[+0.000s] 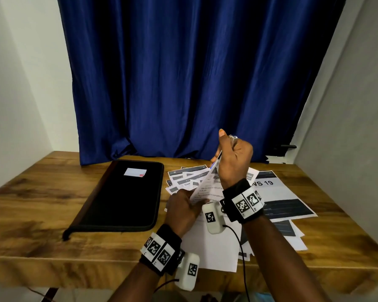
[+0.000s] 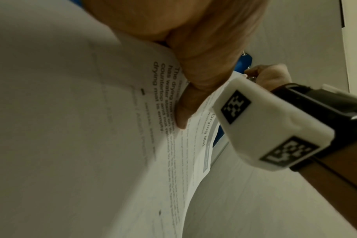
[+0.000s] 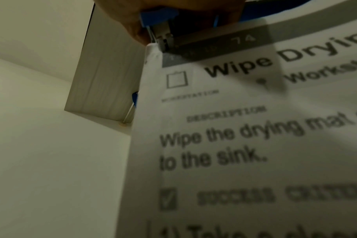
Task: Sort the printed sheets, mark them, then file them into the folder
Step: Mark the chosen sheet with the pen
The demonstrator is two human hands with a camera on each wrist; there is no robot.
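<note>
My left hand [image 1: 183,205] holds up a small stack of printed sheets [image 1: 207,188] by its lower part, thumb [image 2: 194,99] pressed on the pages [image 2: 92,128]. The top sheet [image 3: 234,145] reads "Wipe Drying Mat". My right hand [image 1: 234,158] grips a blue stapler [image 3: 163,24] whose metal mouth sits over the top corner of the stack. Only a sliver of the stapler [image 1: 212,165] shows in the head view, and its blue body [image 2: 243,62] shows behind the pages. The black zip folder [image 1: 122,195] lies shut on the table, left of my hands.
Several more printed sheets [image 1: 279,192] lie spread on the wooden table [image 1: 42,203] under and right of my hands. A blue curtain [image 1: 183,73] hangs behind the table, with white walls on both sides.
</note>
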